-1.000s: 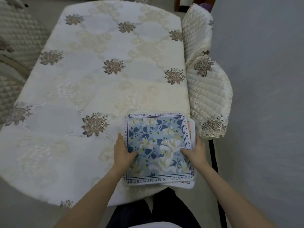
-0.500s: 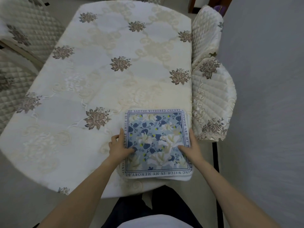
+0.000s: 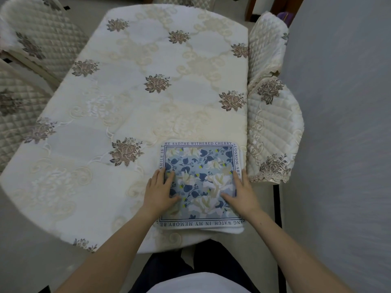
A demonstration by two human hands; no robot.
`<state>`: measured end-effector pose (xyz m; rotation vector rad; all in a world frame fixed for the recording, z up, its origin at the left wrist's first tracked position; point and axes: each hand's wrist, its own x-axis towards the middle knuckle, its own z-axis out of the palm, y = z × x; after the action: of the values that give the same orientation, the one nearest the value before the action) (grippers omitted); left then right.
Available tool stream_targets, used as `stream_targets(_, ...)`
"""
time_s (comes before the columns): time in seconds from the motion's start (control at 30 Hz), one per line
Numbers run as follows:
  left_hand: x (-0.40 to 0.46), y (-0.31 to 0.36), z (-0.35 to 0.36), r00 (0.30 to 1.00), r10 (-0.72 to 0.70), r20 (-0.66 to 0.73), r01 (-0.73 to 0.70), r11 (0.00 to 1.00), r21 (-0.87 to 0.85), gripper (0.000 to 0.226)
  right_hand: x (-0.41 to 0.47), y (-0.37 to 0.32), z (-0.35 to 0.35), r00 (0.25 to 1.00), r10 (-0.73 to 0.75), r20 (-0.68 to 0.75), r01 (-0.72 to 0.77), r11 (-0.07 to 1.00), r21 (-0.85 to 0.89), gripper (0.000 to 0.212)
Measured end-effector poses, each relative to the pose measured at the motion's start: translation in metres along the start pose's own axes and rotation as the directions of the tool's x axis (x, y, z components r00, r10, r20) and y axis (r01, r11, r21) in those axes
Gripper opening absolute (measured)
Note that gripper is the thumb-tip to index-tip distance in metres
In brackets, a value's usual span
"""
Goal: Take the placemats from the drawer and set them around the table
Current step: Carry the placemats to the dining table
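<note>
A stack of square placemats [image 3: 201, 166] lies on the near right corner of the table [image 3: 131, 115]. The top mat has a blue floral print with a border of dark lettering; white edges of the mats beneath show along its near side. My left hand [image 3: 159, 190] rests on the stack's left edge, fingers straight and thumb lying on the print. At the right edge my right hand [image 3: 240, 192] lies flat the same way, thumb pointing inward over the flowers.
The table carries a cream embroidered cloth with brown rosettes. A quilted chair [image 3: 273, 115] stands tight against the table's right side, next to a grey wall [image 3: 347, 123]. Two more quilted chairs [image 3: 36, 43] stand at the left.
The mats beneath, which stuck out at the right and near side, are now squared up under the top mat. Both hands have moved further onto the stack's edges.
</note>
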<state>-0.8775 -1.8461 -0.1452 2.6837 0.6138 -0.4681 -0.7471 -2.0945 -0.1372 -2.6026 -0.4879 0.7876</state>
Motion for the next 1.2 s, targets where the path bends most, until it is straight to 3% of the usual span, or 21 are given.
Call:
stream_targets(0.17, -0.004, 0.001, -0.008, 0.986, -0.130, -0.103, 0.097, 0.955, -0.280, 0.080, -0.001, -0.001, 0.000, 0.998, 0.001, -0.065, -0.004, 0.999, -0.045, 0.081)
stream_targets(0.4, -0.004, 0.001, -0.017, 0.956, -0.239, -0.171, 0.106, 0.823, -0.559, 0.060, 0.005, 0.000, -0.007, 0.973, 0.064, -0.222, 0.005, 0.954, 0.300, 0.063)
stream_targets(0.5, -0.001, -0.007, -0.023, 0.955, -0.292, -0.053, 0.157, 0.652, -0.742, 0.037, 0.007, 0.000, -0.026, 0.981, 0.147, -0.123, -0.059, 0.842, 0.536, 0.053)
stream_targets(0.57, 0.000, -0.012, -0.026, 0.965, -0.256, 0.060, 0.186, 0.506, -0.842, 0.033, 0.007, 0.001, -0.037, 0.993, 0.114, -0.008, -0.087, 0.798, 0.597, 0.048)
stream_targets(0.67, -0.004, -0.012, -0.029, 0.977, -0.153, 0.150, 0.202, 0.431, -0.879, 0.047, 0.003, 0.004, -0.041, 0.992, 0.025, 0.120, -0.094, 0.786, 0.612, 0.057)
stream_targets(0.77, -0.011, -0.012, -0.028, 0.980, -0.146, 0.137, 0.187, 0.416, -0.890, 0.058, 0.000, 0.002, -0.037, 0.990, 0.003, 0.143, -0.090, 0.790, 0.606, 0.067)
stream_targets(1.0, -0.036, -0.011, -0.042, 0.963, -0.270, 0.001, 0.112, 0.396, -0.911, 0.062, -0.006, -0.027, -0.052, 0.997, -0.072, 0.032, 0.039, 0.807, 0.590, 0.065)
stream_targets(1.2, -0.081, -0.025, -0.062, 0.890, -0.448, -0.084, 0.048, 0.276, -0.960, 0.060, -0.001, -0.069, -0.064, 0.971, -0.237, 0.040, 0.159, 0.756, 0.635, 0.062)
